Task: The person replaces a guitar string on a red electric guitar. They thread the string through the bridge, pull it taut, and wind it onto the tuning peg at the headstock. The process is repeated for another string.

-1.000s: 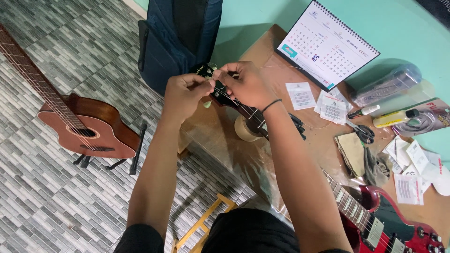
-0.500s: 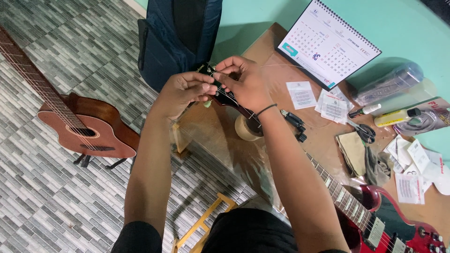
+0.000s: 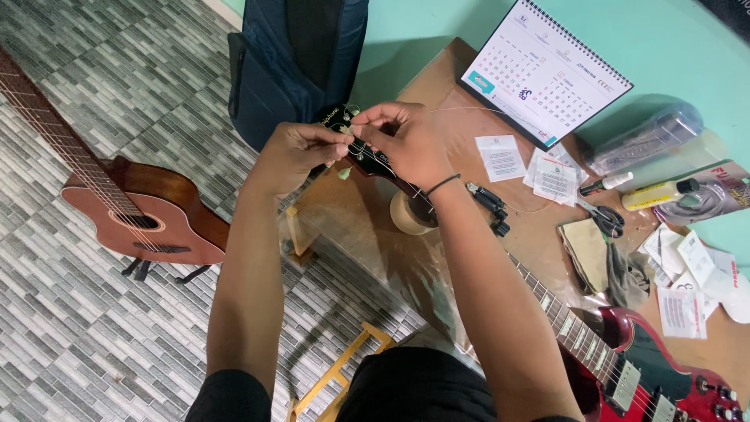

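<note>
Black guitar headstock (image 3: 351, 141) pinched between left hand (image 3: 293, 152) and right hand (image 3: 402, 141); thin wire string (image 3: 469, 109) gripped by right fingers; neck axis directed toward red body (image 3: 664, 367).

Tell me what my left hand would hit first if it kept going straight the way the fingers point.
Probably your right hand: the left hand points right across the guitar headstock, and its fingers already nearly meet the right hand's there. Depth is hard to judge.

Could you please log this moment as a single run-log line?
left hand: pinching at headstock | right hand: holding guitar string at tuner | electric guitar: lying on table, neck on tape roll
</note>
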